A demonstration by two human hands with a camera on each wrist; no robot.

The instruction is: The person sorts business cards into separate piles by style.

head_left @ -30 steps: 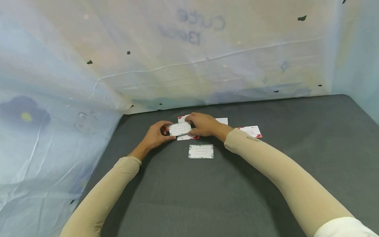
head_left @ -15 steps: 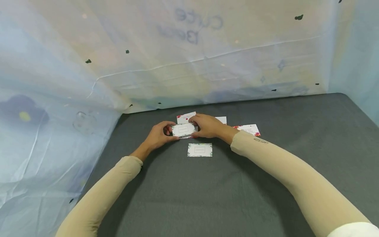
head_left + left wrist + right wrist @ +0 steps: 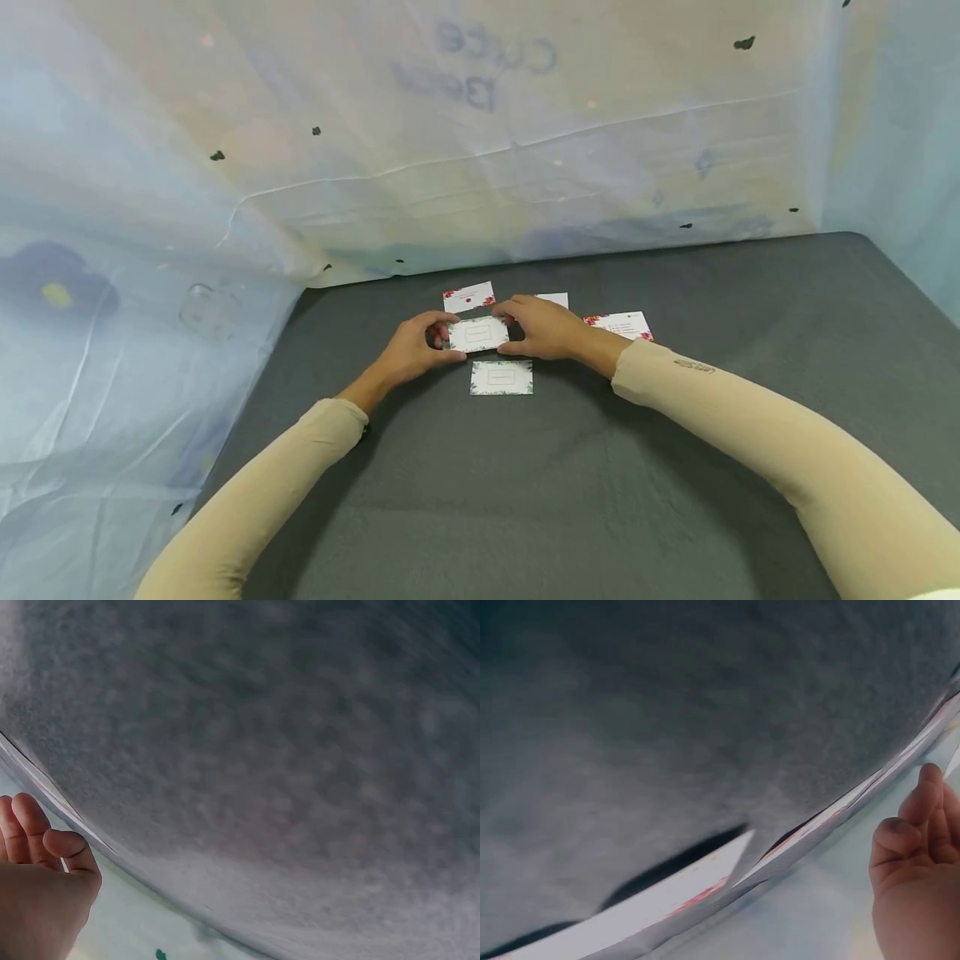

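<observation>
Both hands hold one small white card point(image 3: 477, 333) with a leafy green border, just above the dark grey table point(image 3: 675, 467). My left hand point(image 3: 420, 346) pinches its left end and my right hand point(image 3: 536, 327) pinches its right end. A matching green-bordered card point(image 3: 501, 377) lies flat right in front of the held one. In the left wrist view only curled fingers point(image 3: 45, 847) and blurred grey felt show. The right wrist view shows curled fingers point(image 3: 911, 825) and card edges point(image 3: 705, 885) close up.
Behind the hands lie cards with red flower corners: one at the back left point(image 3: 468, 296), one at the right point(image 3: 618, 323), and a white card point(image 3: 553, 299) partly hidden by my right hand. Pale plastic sheeting point(image 3: 150, 250) walls in the table at back and left.
Both hands have carried the held card toward me and slightly right, off the red-flowered card, which now lies uncovered behind them.
</observation>
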